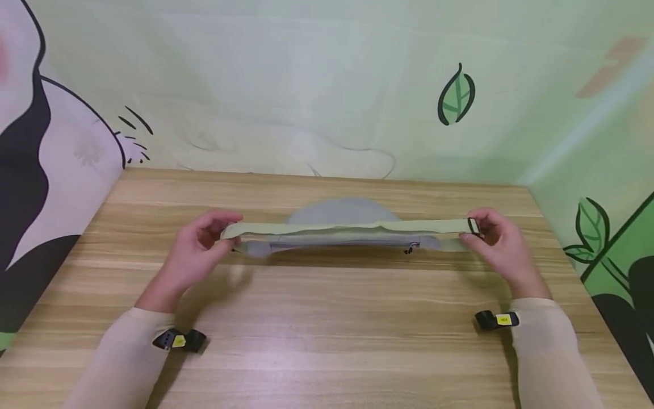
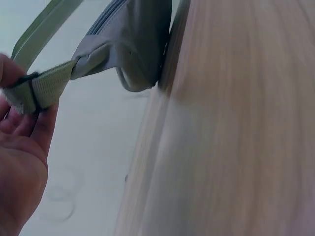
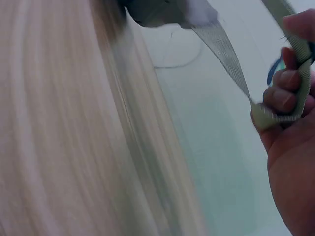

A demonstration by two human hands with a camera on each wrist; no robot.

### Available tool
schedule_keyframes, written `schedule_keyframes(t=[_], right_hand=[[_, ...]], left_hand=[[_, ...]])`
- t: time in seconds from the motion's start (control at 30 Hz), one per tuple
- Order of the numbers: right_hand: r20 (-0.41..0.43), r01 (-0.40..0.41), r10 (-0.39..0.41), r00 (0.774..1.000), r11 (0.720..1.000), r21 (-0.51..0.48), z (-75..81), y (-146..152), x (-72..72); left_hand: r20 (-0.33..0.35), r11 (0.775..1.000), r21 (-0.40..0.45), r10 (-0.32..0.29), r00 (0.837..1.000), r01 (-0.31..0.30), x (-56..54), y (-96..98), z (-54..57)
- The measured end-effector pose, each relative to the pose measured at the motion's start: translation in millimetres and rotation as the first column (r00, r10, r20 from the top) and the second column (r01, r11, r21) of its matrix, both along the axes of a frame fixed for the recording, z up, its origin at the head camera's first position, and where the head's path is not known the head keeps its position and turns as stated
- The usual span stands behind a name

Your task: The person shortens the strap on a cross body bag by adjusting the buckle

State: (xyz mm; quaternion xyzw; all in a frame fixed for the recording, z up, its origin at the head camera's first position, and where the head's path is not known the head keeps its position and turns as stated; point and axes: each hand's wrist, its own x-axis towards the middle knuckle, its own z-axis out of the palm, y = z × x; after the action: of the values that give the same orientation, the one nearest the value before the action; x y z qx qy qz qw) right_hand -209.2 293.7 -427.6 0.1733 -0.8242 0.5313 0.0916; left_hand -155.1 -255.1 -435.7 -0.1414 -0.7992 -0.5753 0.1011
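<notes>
A grey waist bag hangs level above the middle of the table, its zipper towards me. Its pale green strap runs straight across, stretched between both hands. My left hand pinches the strap's left end; in the left wrist view a dark band crosses the webbing between thumb and fingers. At the other end my right hand holds the strap beside a black slide buckle. The right wrist view shows the webbing looping round the curled fingers. The bag's underside is hidden from the head view.
The wood-grain table reaches back to a pale green printed wall cloth. More printed cloth stands at the left and right sides. A small black camera sits on the left wrist, another camera on the right.
</notes>
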Motion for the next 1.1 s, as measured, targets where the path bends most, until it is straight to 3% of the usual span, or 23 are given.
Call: schedule_keyframes(t=[0.07, 0.13, 0.27, 0.47, 0.57, 0.7, 0.83, 0.97, 1.1], right_hand=[[-0.012, 0.015, -0.013, 1.0, 0.984, 0.179, 1.9, -1.4, -0.3], [-0.024, 0.013, -0.007, 1.0, 0.963, 0.269, 3.0, -3.3, -1.8], [-0.031, 0.026, -0.017, 0.999, 0.943, 0.331, 4.0, -3.6, -3.0], [-0.063, 0.036, -0.012, 0.998, 0.918, 0.395, 4.1, 1.8, -0.9], [-0.053, 0.01, 0.008, 0.999, 0.94, 0.342, 2.9, 3.0, -0.5], [0.0, -0.035, 0.036, 0.999, 0.986, 0.164, 3.4, 4.6, 1.3], [0.029, -0.083, 0.082, 0.996, 0.996, 0.042, 6.1, 8.9, 1.3], [0.044, -0.09, 0.088, 0.995, 0.996, 0.028, 7.6, 13.7, -0.8], [0.049, -0.064, 0.059, 0.997, 0.992, 0.113, 6.6, 15.4, 0.0]], left_hand=[[-0.019, 1.0, 0.004, 0.019, 1.0, -0.019, -2.3, 3.8, 1.4], [-0.036, 0.998, -0.049, 0.038, 0.999, -0.039, -3.7, 6.9, 2.4], [-0.091, 0.982, -0.184, 0.03, 0.995, -0.046, -5.1, 6.9, 1.3], [-0.087, 0.992, -0.112, -0.071, 0.994, 0.061, -4.3, -7.8, -7.0], [-0.071, 0.992, -0.085, -0.097, 0.993, 0.091, -2.9, -13.1, -9.8], [-0.005, 0.986, -0.128, -0.108, 0.994, 0.107, 0.8, -15.5, -7.8], [0.071, 0.974, -0.2, -0.096, 0.993, 0.108, 4.1, -16.9, -2.2], [0.108, 0.963, -0.254, -0.066, 0.992, 0.092, 3.2, -18.1, 1.4], [0.158, 0.966, -0.246, -0.034, 0.987, 0.073, 0.4, -17.4, 2.0]])
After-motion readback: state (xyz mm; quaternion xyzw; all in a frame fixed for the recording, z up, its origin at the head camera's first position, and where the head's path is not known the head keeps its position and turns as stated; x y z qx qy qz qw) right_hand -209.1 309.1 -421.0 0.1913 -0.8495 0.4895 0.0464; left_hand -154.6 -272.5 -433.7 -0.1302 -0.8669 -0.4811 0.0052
